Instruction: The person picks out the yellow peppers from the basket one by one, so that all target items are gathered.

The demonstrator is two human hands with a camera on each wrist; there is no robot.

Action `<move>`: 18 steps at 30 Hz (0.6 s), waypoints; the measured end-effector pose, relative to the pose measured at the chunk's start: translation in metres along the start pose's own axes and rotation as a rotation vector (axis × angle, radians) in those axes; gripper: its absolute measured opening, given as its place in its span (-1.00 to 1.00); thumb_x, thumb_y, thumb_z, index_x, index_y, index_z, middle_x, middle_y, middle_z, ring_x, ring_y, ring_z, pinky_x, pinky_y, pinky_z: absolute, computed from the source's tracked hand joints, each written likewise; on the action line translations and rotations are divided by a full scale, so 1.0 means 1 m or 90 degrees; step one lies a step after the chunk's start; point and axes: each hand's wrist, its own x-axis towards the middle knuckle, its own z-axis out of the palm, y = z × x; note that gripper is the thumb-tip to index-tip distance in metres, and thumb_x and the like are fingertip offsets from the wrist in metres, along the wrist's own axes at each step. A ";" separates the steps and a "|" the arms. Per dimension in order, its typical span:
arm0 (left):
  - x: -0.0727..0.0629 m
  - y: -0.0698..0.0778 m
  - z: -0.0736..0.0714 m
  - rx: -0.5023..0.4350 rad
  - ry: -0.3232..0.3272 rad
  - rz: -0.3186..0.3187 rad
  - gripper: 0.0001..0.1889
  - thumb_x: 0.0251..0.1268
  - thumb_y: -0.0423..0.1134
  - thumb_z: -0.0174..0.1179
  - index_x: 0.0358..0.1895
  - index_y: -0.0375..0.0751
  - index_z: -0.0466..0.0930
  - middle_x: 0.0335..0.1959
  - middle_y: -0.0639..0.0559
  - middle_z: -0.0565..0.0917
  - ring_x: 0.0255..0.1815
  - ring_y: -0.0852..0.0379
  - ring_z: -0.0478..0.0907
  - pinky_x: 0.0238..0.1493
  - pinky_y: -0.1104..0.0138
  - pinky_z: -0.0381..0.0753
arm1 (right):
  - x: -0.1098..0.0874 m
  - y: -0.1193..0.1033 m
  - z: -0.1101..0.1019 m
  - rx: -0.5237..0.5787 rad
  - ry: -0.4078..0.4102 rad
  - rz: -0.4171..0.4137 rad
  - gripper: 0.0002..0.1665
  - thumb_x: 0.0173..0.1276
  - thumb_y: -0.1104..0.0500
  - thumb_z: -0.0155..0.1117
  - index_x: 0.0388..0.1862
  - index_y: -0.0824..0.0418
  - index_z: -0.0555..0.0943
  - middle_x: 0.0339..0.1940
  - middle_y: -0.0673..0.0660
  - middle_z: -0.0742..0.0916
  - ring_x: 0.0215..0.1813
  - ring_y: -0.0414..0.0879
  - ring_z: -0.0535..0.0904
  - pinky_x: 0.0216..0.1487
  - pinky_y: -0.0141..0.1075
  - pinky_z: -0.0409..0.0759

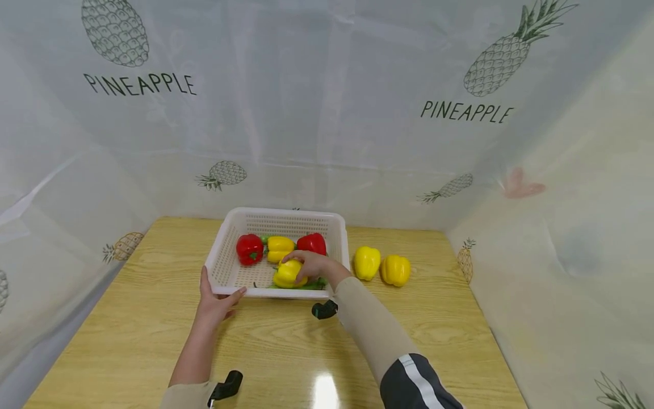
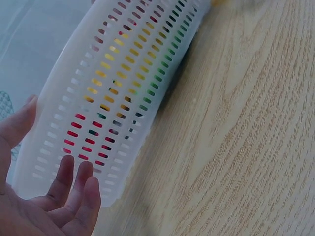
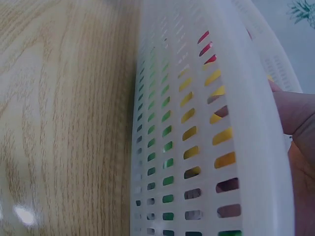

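Note:
A white plastic basket (image 1: 278,292) sits on the table. My left hand (image 1: 217,304) holds its front left corner; in the left wrist view the thumb is at the rim and the other fingers lie against the slotted wall. Reaching over the front right rim, my right hand (image 1: 314,266) grips a yellow bell pepper (image 1: 286,275) inside the basket. Behind that one lie another yellow bell pepper (image 1: 280,245), a red bell pepper (image 1: 249,250) to its left and a second red bell pepper (image 1: 313,242) to its right. Long green peppers (image 1: 313,286) lie along the front wall, partly hidden.
Two more yellow bell peppers stand to the right of the basket, one nearer (image 1: 367,263) and one farther right (image 1: 395,270). The wooden table (image 1: 276,346) meets a hanging sheet (image 1: 306,130) with pineapple prints at its back and sides.

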 end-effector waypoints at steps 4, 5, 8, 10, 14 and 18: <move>0.000 0.000 -0.002 0.005 0.001 0.001 0.29 0.22 -0.13 0.38 0.46 0.34 -0.75 0.41 -0.32 0.23 -0.20 0.10 0.56 -0.16 0.10 0.59 | -0.002 0.000 -0.001 0.011 -0.014 0.012 -0.22 0.07 0.47 0.46 0.23 -0.07 0.50 0.27 0.11 0.40 0.04 0.06 0.39 -0.01 -0.02 0.58; 0.000 0.000 -0.002 0.006 0.002 -0.001 0.29 0.22 -0.13 0.38 0.45 0.35 -0.75 0.42 -0.31 0.23 -0.21 0.10 0.56 -0.15 0.10 0.59 | -0.003 0.000 -0.001 0.017 -0.015 0.016 -0.20 0.07 0.46 0.46 0.24 -0.08 0.48 0.25 0.10 0.39 0.04 0.07 0.39 0.02 0.01 0.57; -0.001 0.001 -0.002 0.005 0.001 0.000 0.29 0.22 -0.13 0.38 0.46 0.33 -0.76 0.42 -0.31 0.23 -0.22 0.11 0.56 -0.14 0.09 0.58 | -0.005 0.000 -0.001 0.027 -0.009 0.020 -0.17 0.06 0.46 0.48 0.27 -0.05 0.43 0.24 0.11 0.39 0.08 0.09 0.37 0.08 0.03 0.54; -0.002 0.001 -0.002 0.003 -0.002 0.002 0.29 0.23 -0.14 0.37 0.45 0.34 -0.76 0.42 -0.29 0.25 -0.23 0.16 0.55 -0.15 0.09 0.58 | -0.006 0.001 -0.001 0.027 0.000 0.026 -0.16 0.06 0.44 0.49 0.28 -0.04 0.39 0.22 0.12 0.38 0.10 0.11 0.36 0.08 0.02 0.55; -0.002 0.002 -0.001 0.000 -0.005 0.005 0.29 0.24 -0.14 0.36 0.45 0.35 -0.77 0.41 -0.27 0.27 -0.24 0.26 0.50 -0.17 0.10 0.58 | -0.005 0.003 -0.002 0.027 0.015 0.033 -0.16 0.07 0.41 0.50 0.28 -0.01 0.35 0.18 0.14 0.37 0.12 0.13 0.34 0.04 -0.03 0.59; -0.003 0.003 -0.001 0.003 -0.007 0.007 0.28 0.24 -0.14 0.36 0.45 0.36 -0.76 0.40 -0.28 0.28 -0.25 0.28 0.49 -0.18 0.11 0.58 | -0.003 0.006 -0.001 0.032 0.038 0.033 -0.14 0.07 0.42 0.50 0.28 0.01 0.33 0.20 0.15 0.36 0.11 0.12 0.35 -0.03 -0.08 0.63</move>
